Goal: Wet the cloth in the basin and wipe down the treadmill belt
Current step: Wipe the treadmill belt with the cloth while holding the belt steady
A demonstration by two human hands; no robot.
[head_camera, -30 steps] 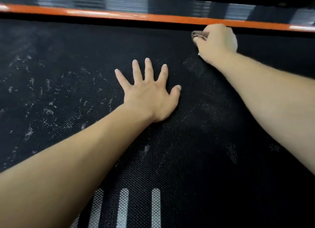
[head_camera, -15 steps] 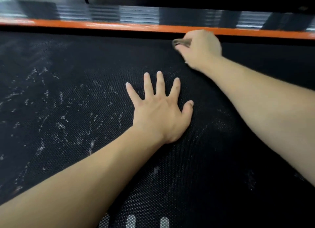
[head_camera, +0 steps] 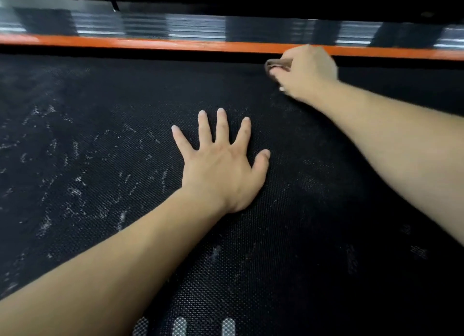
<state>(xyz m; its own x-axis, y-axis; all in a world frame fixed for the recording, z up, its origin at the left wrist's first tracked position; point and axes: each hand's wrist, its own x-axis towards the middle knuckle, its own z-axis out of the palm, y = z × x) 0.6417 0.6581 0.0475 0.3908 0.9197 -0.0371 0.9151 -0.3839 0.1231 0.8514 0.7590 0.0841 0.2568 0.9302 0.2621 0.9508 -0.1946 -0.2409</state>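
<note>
Rightward travel is recorded for the right hand (head_camera: 308,71) since half a second ago: it then sat closer to the left hand and now lies farther right along the far edge, consistent with a back-and-forth scrubbing stroke. The left hand has not shifted on the surface. Wiping is judged to be under way and the wetting step presumably done, though no basin is in view. The treadmill belt (head_camera: 301,235), black and textured, fills nearly the whole view. Its left half carries many white streaks (head_camera: 75,192), while marks on the right half look fainter, so the left side is judged still to do. An orange rail (head_camera: 150,44) runs along the far edge of the belt, just beyond the right hand, and bars any stroke farther out. Open room lies to the left and toward the near edge, where three white dashes (head_camera: 179,327) mark the belt. The left hand (head_camera: 221,169) lies flat at centre, fingers straight and spread, pressing the belt and holding nothing; it stands in the way of a sweep toward the near left. The right hand's fingers are curled and clamped on the cloth (head_camera: 275,63), a small grey-brown wad showing at the hand's left side, down at the belt just beside the rail.
</note>
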